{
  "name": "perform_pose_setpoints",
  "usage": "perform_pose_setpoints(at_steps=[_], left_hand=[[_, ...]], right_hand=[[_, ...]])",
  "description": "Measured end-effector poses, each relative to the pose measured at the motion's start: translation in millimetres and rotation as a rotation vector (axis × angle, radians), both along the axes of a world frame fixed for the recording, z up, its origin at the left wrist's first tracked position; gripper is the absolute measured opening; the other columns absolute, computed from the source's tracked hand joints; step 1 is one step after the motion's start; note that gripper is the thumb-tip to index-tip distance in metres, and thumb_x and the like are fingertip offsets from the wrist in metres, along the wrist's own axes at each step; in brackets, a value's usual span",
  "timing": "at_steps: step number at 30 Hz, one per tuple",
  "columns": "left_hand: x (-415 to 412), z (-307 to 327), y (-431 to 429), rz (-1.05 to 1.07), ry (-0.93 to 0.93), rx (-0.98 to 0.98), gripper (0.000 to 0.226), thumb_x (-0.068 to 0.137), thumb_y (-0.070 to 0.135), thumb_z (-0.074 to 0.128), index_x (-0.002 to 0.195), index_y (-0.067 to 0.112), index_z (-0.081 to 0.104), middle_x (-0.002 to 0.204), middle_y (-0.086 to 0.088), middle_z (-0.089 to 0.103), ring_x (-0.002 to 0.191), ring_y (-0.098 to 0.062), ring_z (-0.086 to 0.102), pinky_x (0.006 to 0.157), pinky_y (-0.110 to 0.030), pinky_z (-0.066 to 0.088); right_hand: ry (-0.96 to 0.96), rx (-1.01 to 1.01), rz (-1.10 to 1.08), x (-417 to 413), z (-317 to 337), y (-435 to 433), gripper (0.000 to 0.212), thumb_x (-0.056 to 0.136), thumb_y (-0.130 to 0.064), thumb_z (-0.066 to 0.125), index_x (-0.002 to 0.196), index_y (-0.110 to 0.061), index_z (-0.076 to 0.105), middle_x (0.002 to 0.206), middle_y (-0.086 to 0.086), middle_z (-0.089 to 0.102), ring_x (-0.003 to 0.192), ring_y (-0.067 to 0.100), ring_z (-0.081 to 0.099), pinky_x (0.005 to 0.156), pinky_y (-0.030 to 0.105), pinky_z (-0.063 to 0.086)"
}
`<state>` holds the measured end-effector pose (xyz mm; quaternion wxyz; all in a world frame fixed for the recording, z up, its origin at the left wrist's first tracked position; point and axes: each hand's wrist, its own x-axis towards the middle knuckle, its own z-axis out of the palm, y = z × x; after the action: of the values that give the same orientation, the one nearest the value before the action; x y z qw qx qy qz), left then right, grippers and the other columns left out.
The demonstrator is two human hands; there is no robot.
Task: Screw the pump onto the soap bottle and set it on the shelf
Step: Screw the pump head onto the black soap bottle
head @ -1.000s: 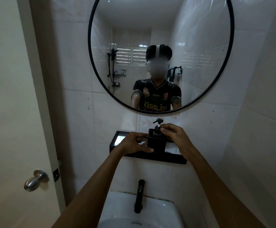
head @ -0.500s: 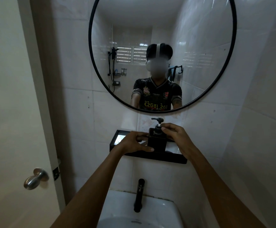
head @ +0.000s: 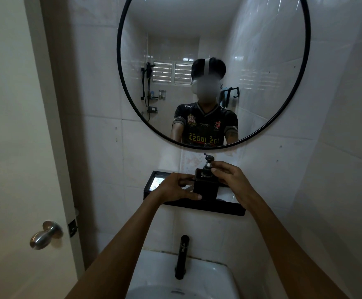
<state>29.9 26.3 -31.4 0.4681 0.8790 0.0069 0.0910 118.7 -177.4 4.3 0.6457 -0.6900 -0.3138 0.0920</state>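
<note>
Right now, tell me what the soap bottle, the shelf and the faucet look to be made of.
Soap bottle: square body in matte black, with no glare; plastic or coated ceramic, I cannot tell which.
Shelf: black frame, likely painted metal, around a glossy base that reflects light, so mirror or glass.
Faucet: slim upright spout, matte black, probably coated metal.
</note>
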Motion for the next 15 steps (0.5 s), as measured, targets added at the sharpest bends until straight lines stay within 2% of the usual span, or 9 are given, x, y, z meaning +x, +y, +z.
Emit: perform_pose_setpoints(at_steps=[4, 8, 12, 15], left_hand=[[0.0, 0.2, -0.2, -0.002, 0.003, 0.006, 0.073, 0.073, 0.03, 0.09, 0.14, 0.024, 0.062, 0.129, 0.003, 0.072, 0.126, -0.013, 0.063, 0.112, -0.037, 0.045], [1.0, -0.6, 1.0, 0.003, 0.014, 0.005, 0.075, 0.071, 0.031, 0.091, 0.14, 0.024, 0.062, 0.129, 0.004, 0.072, 0.126, -0.012, 0.063, 0.113, -0.037, 0.045], [0.8, -0.1, 0.4, 0.008, 0.019, 0.008, 0.077, 0.071, 0.032, 0.091, 0.141, 0.024, 0.061, 0.13, 0.004, 0.072, 0.127, -0.012, 0.062, 0.113, -0.035, 0.045], [1.4, -0.2, 0.5, 0.007, 0.019, 0.006, 0.077, 0.07, 0.033, 0.091, 0.141, 0.025, 0.061, 0.131, 0.004, 0.071, 0.127, -0.012, 0.062, 0.113, -0.037, 0.045]], right_hand=[[-0.024, -0.004, 0.016, -1.9, 0.1, -1.0, 0.021, 0.093, -0.013, 0.065, 0.111, -0.013, 0.074, 0.106, 0.003, 0.076, 0.099, 0.009, 0.072, 0.084, 0.018, 0.052], [-0.036, 0.003, 0.005, 0.0, -1.6, -0.9, 0.018, 0.089, -0.015, 0.07, 0.107, -0.012, 0.072, 0.107, 0.007, 0.076, 0.102, 0.015, 0.071, 0.087, 0.021, 0.052], [-0.029, -0.006, 0.015, 0.5, -0.8, 0.6, 0.027, 0.091, -0.017, 0.067, 0.118, -0.019, 0.071, 0.112, 0.004, 0.075, 0.107, 0.013, 0.07, 0.096, 0.026, 0.051], [-0.044, -0.011, 0.033, -1.1, -0.6, -0.4, 0.024, 0.093, -0.014, 0.065, 0.116, -0.014, 0.073, 0.11, 0.003, 0.076, 0.105, 0.012, 0.071, 0.091, 0.022, 0.052]])
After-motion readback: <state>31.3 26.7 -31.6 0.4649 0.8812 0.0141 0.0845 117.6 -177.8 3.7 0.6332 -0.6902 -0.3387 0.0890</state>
